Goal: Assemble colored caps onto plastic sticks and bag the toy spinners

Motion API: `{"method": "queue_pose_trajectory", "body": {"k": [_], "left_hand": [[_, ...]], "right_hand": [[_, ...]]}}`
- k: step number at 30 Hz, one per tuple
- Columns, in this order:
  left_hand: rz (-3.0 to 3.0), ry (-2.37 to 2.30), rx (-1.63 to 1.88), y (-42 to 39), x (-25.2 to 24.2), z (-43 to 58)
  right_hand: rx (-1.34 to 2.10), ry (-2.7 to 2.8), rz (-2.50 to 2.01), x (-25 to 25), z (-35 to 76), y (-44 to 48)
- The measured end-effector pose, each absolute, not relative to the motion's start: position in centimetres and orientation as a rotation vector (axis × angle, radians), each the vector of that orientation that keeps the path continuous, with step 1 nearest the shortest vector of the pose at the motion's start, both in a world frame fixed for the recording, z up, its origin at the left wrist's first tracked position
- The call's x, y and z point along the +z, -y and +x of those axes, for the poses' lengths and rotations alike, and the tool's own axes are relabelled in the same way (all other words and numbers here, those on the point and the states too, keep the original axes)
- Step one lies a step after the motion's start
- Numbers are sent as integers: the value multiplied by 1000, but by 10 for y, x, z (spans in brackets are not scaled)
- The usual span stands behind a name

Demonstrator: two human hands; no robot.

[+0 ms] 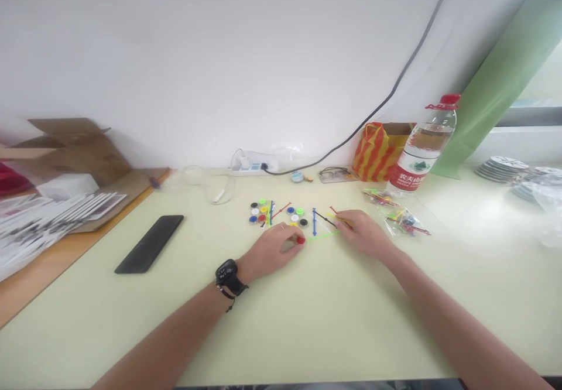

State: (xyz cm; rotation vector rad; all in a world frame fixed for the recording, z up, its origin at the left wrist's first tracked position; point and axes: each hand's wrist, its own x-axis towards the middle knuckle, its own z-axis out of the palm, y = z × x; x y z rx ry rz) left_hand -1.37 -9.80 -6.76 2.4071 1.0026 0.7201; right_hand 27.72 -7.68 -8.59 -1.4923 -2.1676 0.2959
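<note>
My left hand [274, 249] pinches a small red disc [301, 240] between thumb and fingertip, just above the table. Beside it lies a cluster of small round discs, among them a blue disc [290, 210], a green disc [300, 211] and a black disc [303, 223]. My right hand [357, 232] is closed at the fingertips on a thin red plastic arrow [333, 209]. Left of that hand are a blue arrow [314, 221], a black arrow [325, 219] and a light green arrow [322, 237]. A second group of discs [255, 212] and sticks sits further left.
Small plastic bags of coloured parts [406, 221] lie right of my right hand, near a large water bottle [415, 156] and a striped bag [375, 153]. A black phone-like slab [149, 245] lies left. Behind are a power strip [252, 164] and glasses [336, 173].
</note>
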Motion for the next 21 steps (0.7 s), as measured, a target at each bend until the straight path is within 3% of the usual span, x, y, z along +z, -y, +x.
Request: {"method": "queue_pose_trajectory", "body": {"k": [21], "left_hand": [[2406, -1008, 717, 98, -66, -14]], "right_hand": [[197, 2016, -1552, -96, 287, 69]]}}
